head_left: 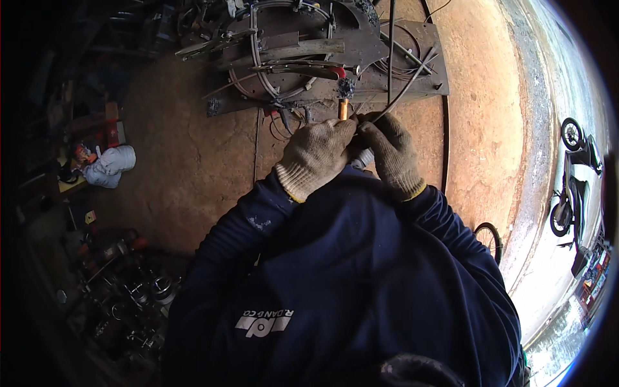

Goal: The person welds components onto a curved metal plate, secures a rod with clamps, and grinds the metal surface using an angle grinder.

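Both my hands wear grey-beige knitted gloves and meet in front of my chest. My left hand point(316, 155) is closed, and a short copper-coloured tube point(343, 109) sticks up by its fingertips. Close beside it, my right hand point(392, 153) is closed too, its fingers bent inward. A thin grey rod or cable point(410, 82) slants from the right fingers up to the right. Below the fingers shows part of a ribbed grey cylinder point(363, 158). What lies between the fingertips is mostly hidden.
Ahead stands a dark metal work table point(412, 84) with a metal ring point(255, 39), strips and coiled wire on it. A dark cable point(391, 51) comes down from above. Machine parts point(138, 290) crowd the left floor; a motorcycle point(570, 180) stands far right.
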